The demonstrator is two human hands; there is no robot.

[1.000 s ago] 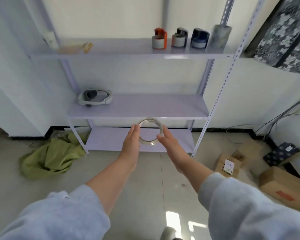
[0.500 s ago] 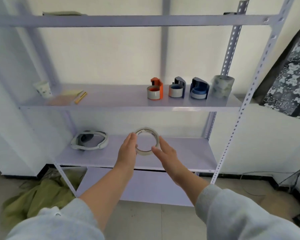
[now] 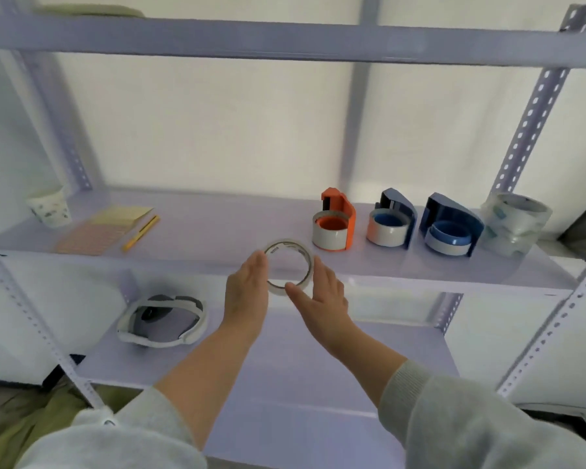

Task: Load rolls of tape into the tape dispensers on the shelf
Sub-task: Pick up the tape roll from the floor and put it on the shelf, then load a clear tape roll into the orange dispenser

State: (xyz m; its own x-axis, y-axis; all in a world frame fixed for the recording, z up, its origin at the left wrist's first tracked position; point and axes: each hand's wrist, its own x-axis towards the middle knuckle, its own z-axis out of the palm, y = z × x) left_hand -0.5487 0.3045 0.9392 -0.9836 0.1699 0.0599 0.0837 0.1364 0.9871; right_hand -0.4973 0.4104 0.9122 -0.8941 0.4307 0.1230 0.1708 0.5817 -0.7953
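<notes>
Green cloth [image 3: 21, 431] cut off at bottom-left edge; top-shelf object [image 3: 88, 10] blurred.

You see a bright, evenly lit scene with soft daylight, faint shadows, slight motion blur throughout, and wide-angle bending of the shelf [image 3: 420, 265] posts near the edges.

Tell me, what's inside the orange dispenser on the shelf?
The orange dispenser holds a tape roll with a pale outer band around an orange hub. Whether the tape end is threaded to the cutter cannot be seen; the dispenser's body covers it.

thin clear tape roll [image 3: 287, 267] upright before three loaded dispensers [image 3: 391, 225].
</notes>
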